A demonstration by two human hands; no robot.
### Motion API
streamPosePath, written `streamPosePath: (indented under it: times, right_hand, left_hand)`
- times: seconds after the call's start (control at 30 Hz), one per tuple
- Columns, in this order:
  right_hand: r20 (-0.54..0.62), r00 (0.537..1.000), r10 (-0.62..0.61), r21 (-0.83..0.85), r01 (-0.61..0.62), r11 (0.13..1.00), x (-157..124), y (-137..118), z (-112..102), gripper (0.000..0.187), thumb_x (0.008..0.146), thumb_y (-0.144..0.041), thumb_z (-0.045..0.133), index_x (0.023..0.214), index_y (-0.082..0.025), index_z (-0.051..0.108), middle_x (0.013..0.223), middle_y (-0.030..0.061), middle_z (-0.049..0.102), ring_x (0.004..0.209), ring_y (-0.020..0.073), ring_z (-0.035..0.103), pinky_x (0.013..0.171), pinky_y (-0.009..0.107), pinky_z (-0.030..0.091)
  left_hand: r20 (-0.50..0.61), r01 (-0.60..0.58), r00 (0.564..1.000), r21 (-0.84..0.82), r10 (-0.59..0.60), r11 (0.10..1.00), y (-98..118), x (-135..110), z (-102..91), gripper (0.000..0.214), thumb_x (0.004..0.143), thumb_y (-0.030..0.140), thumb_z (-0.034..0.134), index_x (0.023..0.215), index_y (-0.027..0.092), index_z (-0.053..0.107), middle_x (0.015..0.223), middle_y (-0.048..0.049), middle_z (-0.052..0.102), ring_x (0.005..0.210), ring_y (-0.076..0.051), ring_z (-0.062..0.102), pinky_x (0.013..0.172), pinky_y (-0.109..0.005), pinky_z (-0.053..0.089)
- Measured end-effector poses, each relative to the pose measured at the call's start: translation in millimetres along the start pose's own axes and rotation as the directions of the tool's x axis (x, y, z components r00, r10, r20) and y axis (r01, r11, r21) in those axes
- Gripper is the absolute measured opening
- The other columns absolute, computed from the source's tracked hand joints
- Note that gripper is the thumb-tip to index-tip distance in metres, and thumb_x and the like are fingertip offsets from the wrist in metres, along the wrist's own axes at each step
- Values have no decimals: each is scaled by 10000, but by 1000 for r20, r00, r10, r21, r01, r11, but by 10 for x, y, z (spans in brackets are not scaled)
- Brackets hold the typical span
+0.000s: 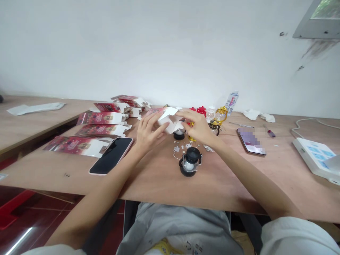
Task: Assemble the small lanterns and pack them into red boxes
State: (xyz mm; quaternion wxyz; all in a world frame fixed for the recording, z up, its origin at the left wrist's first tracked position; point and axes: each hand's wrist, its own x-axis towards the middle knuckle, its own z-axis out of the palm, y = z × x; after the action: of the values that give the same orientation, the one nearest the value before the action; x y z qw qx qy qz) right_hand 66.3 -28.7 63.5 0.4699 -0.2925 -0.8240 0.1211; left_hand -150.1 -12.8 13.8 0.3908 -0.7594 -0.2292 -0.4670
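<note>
Head view: left hand (147,132) and right hand (198,126) grip a white carton (170,119).

The small white cardboard box with red printed side (170,122), flaps open, sits tilted above the wooden desk (159,184), toward twelve o'clock.

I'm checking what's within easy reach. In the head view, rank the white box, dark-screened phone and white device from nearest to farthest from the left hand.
1. white box, held in the fingers of the left hand.
2. dark-screened phone, on the table to its left.
3. white device, at the far right.
</note>
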Motion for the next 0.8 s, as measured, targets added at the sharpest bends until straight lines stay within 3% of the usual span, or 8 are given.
streamPosePath:
  times: [0.13,0.23,0.37,0.47,0.57,0.7,0.8]
  right_hand:
    - [89,996,0,134,-12,991,-24,-46,40,344,814,-142,543,1118,-263,646,1226,40,603,994,157,624,796,338,587]
    - [117,993,1,226,-28,974,-41,-70,68,279,829,-254,591,1102,-248,646,1159,45,635,923,149,635,759,313,590]
    - [125,991,40,297,-76,952,-58,-115,64,327,808,-293,629,1132,-247,615,1136,41,642,870,140,648,748,297,581]
    - [153,986,63,348,-114,930,-60,-132,47,379,802,-312,644,1172,-252,586,1133,43,636,889,142,649,784,309,573]
    - [211,974,82,413,-165,896,-46,-129,30,306,838,-360,601,1123,-250,615,1106,35,635,869,123,644,775,292,571]
    - [229,968,104,456,-201,867,-16,-120,30,243,888,-389,526,1020,-242,667,1083,27,646,951,126,621,796,275,551]
    - [222,969,107,477,-203,855,-9,-123,59,183,845,-345,598,960,-226,676,1032,24,672,939,138,630,814,300,540]
  left_hand:
    - [16,144,990,-77,-143,987,47,-3,-33,574,717,370,723,1216,317,445,1315,-109,492,1175,-298,495,923,-469,417]
    - [-11,212,977,-52,-213,976,100,-1,-57,693,701,441,725,1289,308,384,1248,-118,508,1107,-289,512,905,-452,405]
    - [11,306,952,-51,-306,951,170,31,-81,786,692,516,700,1346,239,363,1159,-129,511,1040,-284,511,873,-423,404]
    - [43,320,947,-66,-318,945,200,62,-104,627,719,461,678,1257,214,470,1111,-121,506,1003,-271,510,863,-414,401]
    - [24,316,949,-73,-315,946,201,73,-125,460,735,368,656,1147,207,531,1090,-115,498,988,-261,502,851,-412,403]
    - [-17,266,963,-60,-267,962,199,66,-143,405,716,342,649,1082,207,543,1082,-112,503,972,-261,502,820,-409,413]
    - [-1,253,968,-20,-253,967,239,72,-149,411,710,343,654,1085,218,544,1053,-102,529,949,-251,523,803,-398,421]
